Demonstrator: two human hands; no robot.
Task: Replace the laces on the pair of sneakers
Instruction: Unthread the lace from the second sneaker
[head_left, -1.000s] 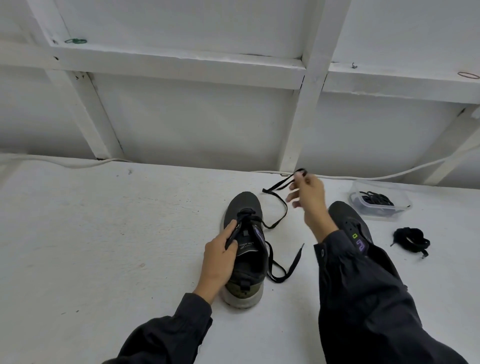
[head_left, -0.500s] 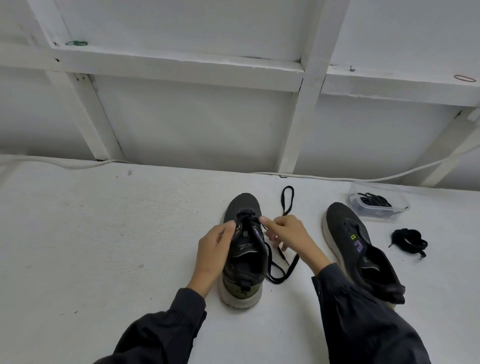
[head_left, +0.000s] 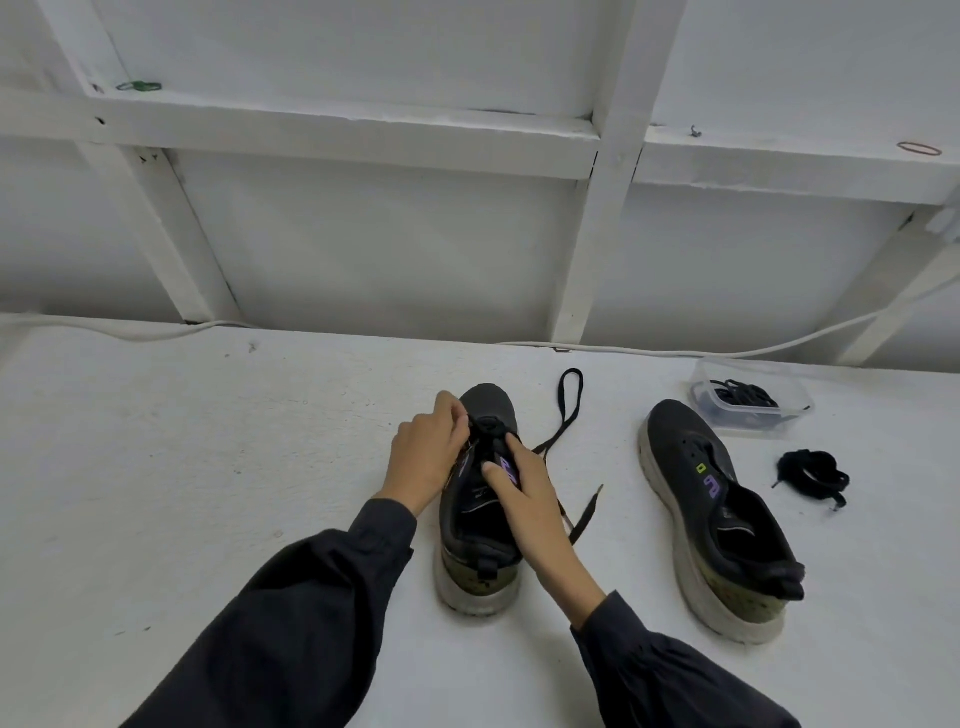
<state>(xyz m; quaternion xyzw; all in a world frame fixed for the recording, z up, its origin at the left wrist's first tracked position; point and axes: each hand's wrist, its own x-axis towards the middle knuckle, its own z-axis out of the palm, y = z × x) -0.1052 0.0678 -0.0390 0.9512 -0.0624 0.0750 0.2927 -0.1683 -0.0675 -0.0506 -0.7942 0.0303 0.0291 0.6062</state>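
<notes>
Left hand (head_left: 426, 457) fingers pinch black lace (head_left: 587, 513) at lowest eyelets of centre sneaker (head_left: 478, 551), upright on worktop (head_left: 208, 467). Right hand (head_left: 524, 499) grips its upper, thumb on tongue. Second sneaker (head_left: 696, 467) well apart, right.

A white table (head_left: 208, 467) meets a white-framed panelled wall (head_left: 395, 249).
</notes>
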